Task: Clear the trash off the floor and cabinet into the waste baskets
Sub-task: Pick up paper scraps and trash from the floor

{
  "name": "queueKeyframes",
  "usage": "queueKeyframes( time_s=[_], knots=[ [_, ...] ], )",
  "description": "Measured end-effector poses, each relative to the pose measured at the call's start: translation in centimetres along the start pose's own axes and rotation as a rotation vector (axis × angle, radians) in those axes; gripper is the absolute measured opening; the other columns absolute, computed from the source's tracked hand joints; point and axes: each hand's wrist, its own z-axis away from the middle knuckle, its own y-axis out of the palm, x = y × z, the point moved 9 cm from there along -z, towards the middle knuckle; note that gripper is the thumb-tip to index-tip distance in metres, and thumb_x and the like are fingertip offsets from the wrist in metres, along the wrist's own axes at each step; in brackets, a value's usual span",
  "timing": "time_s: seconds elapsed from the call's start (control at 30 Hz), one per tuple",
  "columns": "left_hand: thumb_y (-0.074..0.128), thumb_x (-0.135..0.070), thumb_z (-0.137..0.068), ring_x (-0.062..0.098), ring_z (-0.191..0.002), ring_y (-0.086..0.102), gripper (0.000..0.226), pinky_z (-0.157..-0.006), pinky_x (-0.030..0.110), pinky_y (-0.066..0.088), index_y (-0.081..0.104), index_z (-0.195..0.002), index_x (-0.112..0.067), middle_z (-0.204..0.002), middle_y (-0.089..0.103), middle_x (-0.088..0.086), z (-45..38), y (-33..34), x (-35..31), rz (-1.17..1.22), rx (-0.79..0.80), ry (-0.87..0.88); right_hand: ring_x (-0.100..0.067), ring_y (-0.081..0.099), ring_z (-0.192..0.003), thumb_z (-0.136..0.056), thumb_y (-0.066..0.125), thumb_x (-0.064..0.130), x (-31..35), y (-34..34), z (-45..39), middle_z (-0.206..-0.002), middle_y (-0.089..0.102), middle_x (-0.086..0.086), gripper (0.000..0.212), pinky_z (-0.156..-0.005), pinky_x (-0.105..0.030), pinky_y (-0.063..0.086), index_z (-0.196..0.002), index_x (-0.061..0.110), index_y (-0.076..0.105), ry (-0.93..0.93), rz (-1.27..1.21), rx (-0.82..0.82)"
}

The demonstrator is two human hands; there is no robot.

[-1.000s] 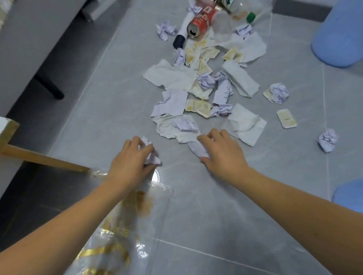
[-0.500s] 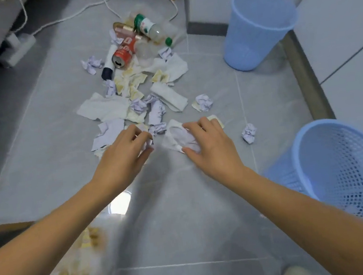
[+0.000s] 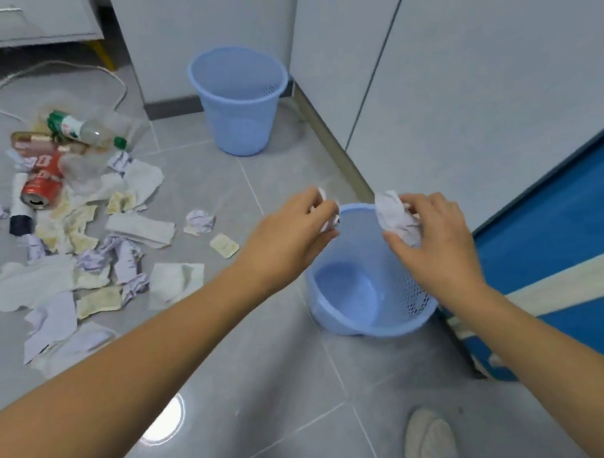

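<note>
Both my hands hover over the near blue waste basket (image 3: 358, 321), which looks empty inside. My left hand (image 3: 290, 236) is closed on a small crumpled paper ball (image 3: 327, 221) above the basket's left rim. My right hand (image 3: 433, 246) grips a bigger crumpled white tissue (image 3: 395, 216) above the right rim. A second blue waste basket (image 3: 240, 121) stands farther back against the white cabinet. On the floor to the left lies the trash pile: torn papers (image 3: 83, 273), a red can (image 3: 42, 184) and a clear plastic bottle (image 3: 87, 130).
White cabinets (image 3: 464, 73) run along the right. A blue cloth with a cream stripe (image 3: 580, 253) lies at the right edge. A white cable (image 3: 22, 71) loops on the floor at the back left. My shoe (image 3: 428, 442) shows at the bottom.
Both hands lifted paper off the floor pile and swung right to above the near basket. The view turned right with them.
</note>
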Motion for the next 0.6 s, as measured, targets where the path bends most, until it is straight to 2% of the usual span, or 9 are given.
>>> queueKeyframes(
  time_s=[0.13,0.23,0.3,0.47,0.6],
  knots=[
    [0.056,-0.041,-0.101,0.025,-0.105,0.054,0.031,-0.074,0.043,0.050,0.057,-0.123,-0.019,-0.120,0.051,0.002,-1.6,5.2,-1.1,-0.023,0.105,-0.034,-0.026,0.049,-0.110,-0.086,0.072,0.041,-2.9,2.0,1.3,-0.112,0.056,0.002,0.050,-0.073,-0.042,0.052,-0.131,0.029,0.054,0.072,0.047,0.107],
    [0.061,-0.061,-0.091,0.026,-0.116,0.049,0.067,-0.090,0.043,0.047,0.046,-0.145,-0.025,-0.129,0.050,0.001,-1.3,8.5,-0.9,-0.132,0.236,-0.043,-0.023,0.046,-0.120,-0.082,0.073,0.055,-3.8,3.6,2.2,-0.125,0.055,0.006,0.066,-0.083,-0.046,0.054,-0.140,0.034,0.049,0.068,0.087,0.247],
    [0.062,-0.067,-0.086,0.025,-0.117,0.048,0.077,-0.090,0.041,0.045,0.042,-0.149,-0.026,-0.128,0.051,0.001,-0.8,8.6,-0.8,-0.155,0.221,-0.037,-0.021,0.045,-0.122,-0.083,0.070,0.057,-3.5,3.5,2.1,-0.128,0.053,0.009,0.063,-0.083,-0.044,0.054,-0.139,0.036,0.050,0.039,0.119,0.244],
    [0.055,-0.061,-0.094,0.024,-0.105,0.052,0.058,-0.082,0.040,0.045,0.053,-0.138,-0.024,-0.117,0.055,0.001,2.6,3.5,2.5,-0.127,0.092,-0.061,-0.019,0.052,-0.111,-0.088,0.067,0.040,3.3,3.5,-0.1,-0.115,0.055,0.008,0.036,-0.081,-0.044,0.053,-0.122,0.028,0.059,-0.088,-0.019,0.113],
    [0.052,-0.055,-0.098,0.024,-0.106,0.055,0.049,-0.084,0.043,0.048,0.057,-0.133,-0.021,-0.115,0.059,0.002,8.4,-2.3,8.4,-0.154,0.017,-0.175,-0.020,0.056,-0.107,-0.088,0.069,0.034,13.4,6.7,-0.3,-0.112,0.061,0.003,0.037,-0.088,-0.041,0.050,-0.122,0.023,0.062,-0.273,-0.190,0.089]
  ],
)
